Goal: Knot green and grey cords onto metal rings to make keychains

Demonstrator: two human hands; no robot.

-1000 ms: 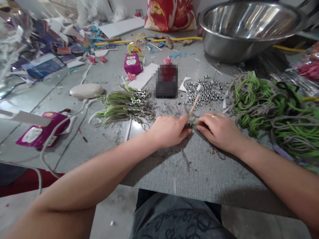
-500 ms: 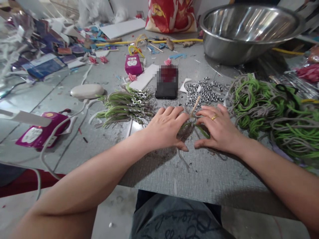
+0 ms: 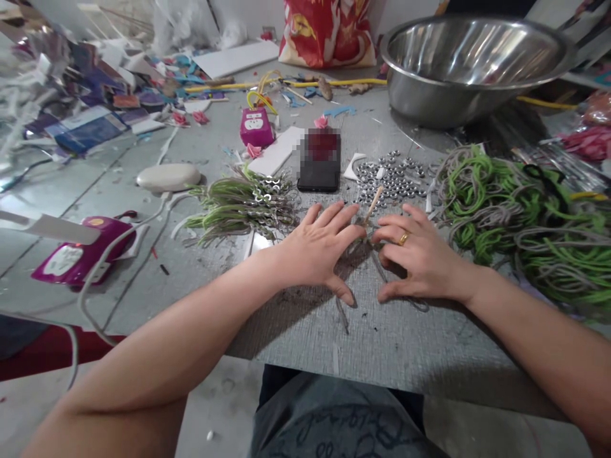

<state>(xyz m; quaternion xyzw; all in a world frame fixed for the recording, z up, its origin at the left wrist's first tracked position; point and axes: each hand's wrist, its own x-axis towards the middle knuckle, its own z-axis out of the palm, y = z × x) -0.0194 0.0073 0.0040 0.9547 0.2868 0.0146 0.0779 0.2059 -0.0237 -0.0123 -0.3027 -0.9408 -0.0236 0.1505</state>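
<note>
My left hand (image 3: 324,248) is spread over the table, palm down, its thumb well apart from the fingers. The left index fingertip meets the foot of a thin wooden stick (image 3: 375,202) standing up at a slant. Opposite it my right hand (image 3: 417,254), with a gold ring (image 3: 403,239), has its fingers bent and apart, the tips beside the same spot. Grey cord (image 3: 379,267) runs between the hands, and a loose cord end (image 3: 342,316) lies below my left thumb. What sits at the stick's foot is partly hidden by the fingers.
Silver nuts or rings (image 3: 391,178) are scattered beyond my hands, beside a phone (image 3: 319,165). Finished-looking cord bundles (image 3: 233,203) lie left; heaped green and grey cords (image 3: 491,203) lie right. A steel basin (image 3: 429,102) and purple power sockets (image 3: 256,126) stand farther off.
Both thumbs have moved a little toward me and away from the fingers. The green cord that showed between my hands is now out of sight, and the loose grey end has shifted left.
</note>
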